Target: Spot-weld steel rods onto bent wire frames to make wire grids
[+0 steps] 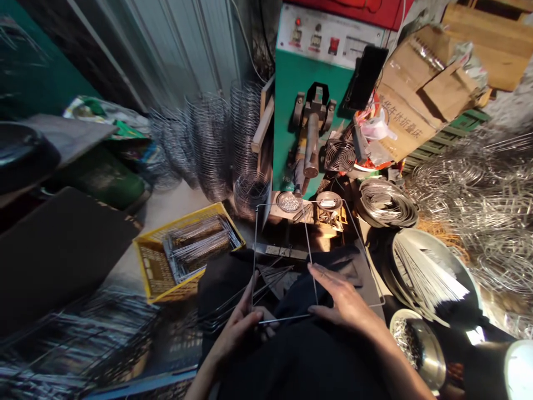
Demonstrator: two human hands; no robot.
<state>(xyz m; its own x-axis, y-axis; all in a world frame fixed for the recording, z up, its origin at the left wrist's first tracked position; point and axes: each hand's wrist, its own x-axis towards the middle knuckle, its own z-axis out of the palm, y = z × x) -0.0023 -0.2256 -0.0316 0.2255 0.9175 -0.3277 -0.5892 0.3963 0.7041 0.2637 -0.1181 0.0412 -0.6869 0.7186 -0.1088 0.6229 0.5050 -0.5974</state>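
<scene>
A bent metal wire frame (286, 319) spans the space above the person's lap, its far end reaching the front of the green machine (287, 83). My left hand (245, 319) grips the frame's near left corner, fingers closed around the wire. On the right, my right hand (337, 294) pinches the middle wire between thumb and fingers. The frame's far bar lies by the machine's lower electrode, close to a round dish of small metal pieces (288, 202). More loose wires (270, 278) rest across the lap behind the frame.
A yellow crate (144, 272) of wire rods stands at the left, with stacked wire rings (210, 147) behind it. On the right are a basin of rods (428, 272), a metal bowl (431, 355), coiled strips (387, 203) and a heap of wire parts (478, 205). A phone (366, 78) hangs by the machine.
</scene>
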